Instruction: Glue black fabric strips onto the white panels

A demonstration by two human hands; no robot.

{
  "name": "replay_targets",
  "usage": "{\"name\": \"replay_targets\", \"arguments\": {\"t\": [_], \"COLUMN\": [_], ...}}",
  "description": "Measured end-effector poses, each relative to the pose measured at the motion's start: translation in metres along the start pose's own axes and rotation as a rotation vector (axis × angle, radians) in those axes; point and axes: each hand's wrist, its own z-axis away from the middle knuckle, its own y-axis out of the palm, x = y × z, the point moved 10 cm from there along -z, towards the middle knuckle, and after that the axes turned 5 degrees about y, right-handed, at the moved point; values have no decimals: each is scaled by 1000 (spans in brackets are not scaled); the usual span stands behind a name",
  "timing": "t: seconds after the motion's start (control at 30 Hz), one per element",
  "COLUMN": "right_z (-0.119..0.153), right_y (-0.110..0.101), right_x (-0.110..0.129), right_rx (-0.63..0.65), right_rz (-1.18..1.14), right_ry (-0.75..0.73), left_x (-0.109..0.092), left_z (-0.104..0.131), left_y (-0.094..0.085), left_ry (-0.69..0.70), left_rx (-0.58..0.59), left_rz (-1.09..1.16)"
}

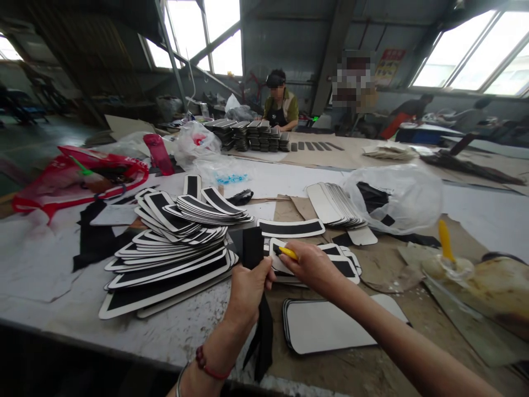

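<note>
My left hand point(249, 289) is closed on black fabric strips point(253, 247), pinched between thumb and fingers; some strip hangs down below it over the table edge. In my right hand point(312, 264) is a yellow-handled tool point(288, 253) with a dark tip, held over a white-bordered panel point(274, 246) with a black middle. Whether the tip touches the panel I cannot tell. More such panels point(345, 268) lie under and beyond the right hand. To the left of my hands, a fanned heap of curved black panels with white borders point(173, 275) covers the table.
Plain off-white panels point(330, 325) lie stacked near the front, others point(330, 204) farther back. At right stand a stained container point(496, 286) and an upright yellow handle point(445, 240). Plastic bags point(397, 193) and a red bag point(45, 184) flank the table. A person point(281, 107) works behind stacked pieces.
</note>
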Motion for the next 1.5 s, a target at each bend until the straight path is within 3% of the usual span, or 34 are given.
{"name": "replay_targets", "arguments": {"t": [0.2,0.53,0.77,0.93,1.1,1.2,1.33,1.4,1.5], "right_z": [4,-1,0,-9,-9,-6,-7,-9,-8], "right_y": [2,11,3,8,8,-3,-41,-53,-63], "right_x": [-2,-37,-24,-14,-16,-22,-36,-40,-43], "right_rx": [24,78,35,134,142,98,-74,-55,78], "right_rz": [17,34,-47,-261,-232,-201,-149,-155,-304], "right_ry": [47,163,92,32,49,88,133,98,50], "left_x": [4,16,18,17,13,10,-4,-17,-39], "left_z": [6,4,2,2,4,3,-1,-5,-12], "left_y": [0,4,6,7,3,4,9,13,19], "left_ry": [-8,-49,-34,-14,12,29,73,116,189], "left_rx": [-37,-38,-23,-1,-27,-31,-13,11,29], "left_rz": [-19,-27,-30,-12,5,15,25,23,46]}}
